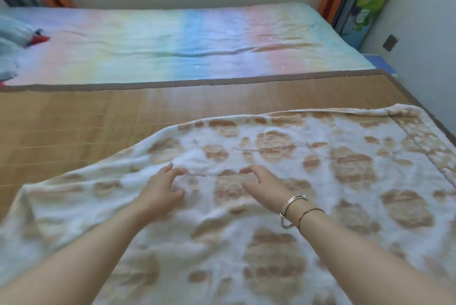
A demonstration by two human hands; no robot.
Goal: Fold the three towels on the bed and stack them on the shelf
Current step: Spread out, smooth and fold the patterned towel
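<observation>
Both hands out over the spread towel

The white-and-tan towel [283,181] lies flat on the bamboo mat [86,117] at the near side of the bed [158,40], long axis running left to right, its far right corner toward the wall. Left hand [160,190] and right hand [262,185] sit near its middle, fingers spread apart, each grip loose and holding nothing.
</observation>
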